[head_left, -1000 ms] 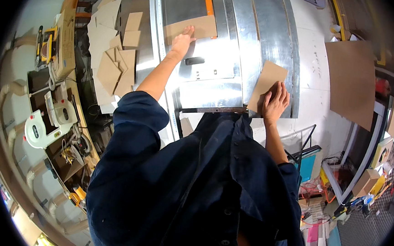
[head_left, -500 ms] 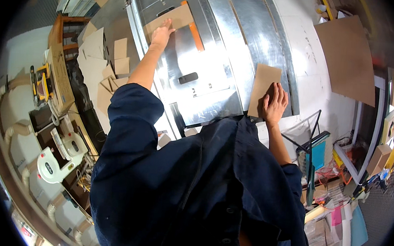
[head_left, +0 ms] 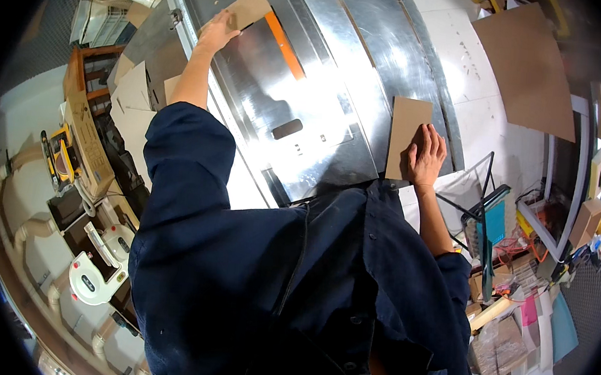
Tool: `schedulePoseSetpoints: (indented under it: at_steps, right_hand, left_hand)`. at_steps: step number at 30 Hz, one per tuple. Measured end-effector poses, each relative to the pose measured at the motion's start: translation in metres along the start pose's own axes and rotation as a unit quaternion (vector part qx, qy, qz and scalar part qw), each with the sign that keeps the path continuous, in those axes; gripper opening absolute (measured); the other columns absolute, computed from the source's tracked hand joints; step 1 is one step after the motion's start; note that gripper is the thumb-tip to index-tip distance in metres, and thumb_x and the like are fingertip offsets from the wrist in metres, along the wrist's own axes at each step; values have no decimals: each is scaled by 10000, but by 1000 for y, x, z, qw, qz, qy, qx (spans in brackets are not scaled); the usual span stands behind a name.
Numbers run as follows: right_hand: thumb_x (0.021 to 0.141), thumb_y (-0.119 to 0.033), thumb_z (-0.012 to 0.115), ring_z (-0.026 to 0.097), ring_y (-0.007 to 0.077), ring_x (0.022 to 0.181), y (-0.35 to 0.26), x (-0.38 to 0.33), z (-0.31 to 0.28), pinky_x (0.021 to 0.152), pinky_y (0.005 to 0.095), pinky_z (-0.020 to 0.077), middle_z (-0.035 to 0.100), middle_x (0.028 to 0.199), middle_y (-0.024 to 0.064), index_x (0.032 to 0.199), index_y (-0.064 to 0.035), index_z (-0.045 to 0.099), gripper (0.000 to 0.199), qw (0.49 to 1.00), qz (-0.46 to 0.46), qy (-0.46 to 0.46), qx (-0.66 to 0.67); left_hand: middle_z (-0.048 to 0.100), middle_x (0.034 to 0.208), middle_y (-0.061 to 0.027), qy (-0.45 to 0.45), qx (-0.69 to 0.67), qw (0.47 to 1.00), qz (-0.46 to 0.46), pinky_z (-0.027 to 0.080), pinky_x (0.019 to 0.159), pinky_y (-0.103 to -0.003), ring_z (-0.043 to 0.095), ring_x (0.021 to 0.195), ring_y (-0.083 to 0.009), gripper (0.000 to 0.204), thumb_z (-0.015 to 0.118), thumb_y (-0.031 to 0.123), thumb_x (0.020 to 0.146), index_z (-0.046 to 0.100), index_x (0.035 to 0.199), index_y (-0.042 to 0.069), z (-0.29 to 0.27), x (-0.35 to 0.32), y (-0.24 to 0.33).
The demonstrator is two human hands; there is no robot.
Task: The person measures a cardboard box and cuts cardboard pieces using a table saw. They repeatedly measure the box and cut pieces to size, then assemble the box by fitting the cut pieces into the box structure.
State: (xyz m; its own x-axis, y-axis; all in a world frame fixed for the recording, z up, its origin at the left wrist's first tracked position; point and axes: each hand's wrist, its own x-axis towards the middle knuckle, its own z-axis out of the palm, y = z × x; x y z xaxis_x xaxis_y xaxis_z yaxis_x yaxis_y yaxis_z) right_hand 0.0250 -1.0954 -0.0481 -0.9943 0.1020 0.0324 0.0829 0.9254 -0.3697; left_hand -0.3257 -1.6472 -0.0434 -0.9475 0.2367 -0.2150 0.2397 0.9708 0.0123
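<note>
While half-open L hand (head_left: 217,32) touches far bd (head_left: 251,8), flat R hand (head_left: 426,159) overlaps nr bd (head_left: 406,127).

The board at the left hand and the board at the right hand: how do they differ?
The left board lies far out on the metal table; the right board lies by its near edge. The left board's long side slants across the view; the right board's points away from the person. The left board meets the orange strip; the right board lies apart from it. Both are brown.
</note>
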Motion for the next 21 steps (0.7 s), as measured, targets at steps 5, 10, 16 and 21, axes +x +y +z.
schedulePoseSetpoints:
  at_steps: [5,10,16,21]
  right_hand:
    - [852,-253,556,358,277,1326,-2,1,0,1146,435,208,433,1437,59,1412,-149,432,583,1000,2,-2,-4]
    - [861,-245,548,364,273,1323,-3,2,-1,1146,435,210,432,1437,64,1410,-145,432,570,1000,-3,-1,0]
    - [871,-247,542,349,274,1333,-2,1,-2,1148,433,199,427,1439,67,1413,-142,428,564,1000,-12,0,10]
    - [876,-251,540,346,280,1335,-1,-4,-2,1148,450,191,422,1443,63,1411,-145,426,558,1000,-2,8,18]
  left_hand:
    - [491,1347,-270,56,27,997,39,456,1003,-434,532,1203,-387,809,635,483,868,330,1415,-29,6,-6,-19]
    - [555,1264,-256,5,105,994,18,488,956,-450,582,1125,-389,677,580,458,905,405,1346,-25,4,-4,-15]
    - [672,976,-227,55,49,996,-49,539,809,-500,656,893,-413,300,438,295,984,519,1165,69,-35,-19,-6]
    - [667,945,-237,240,-31,961,-134,515,723,-531,643,844,-438,265,387,266,1009,543,1081,65,-73,-80,35]
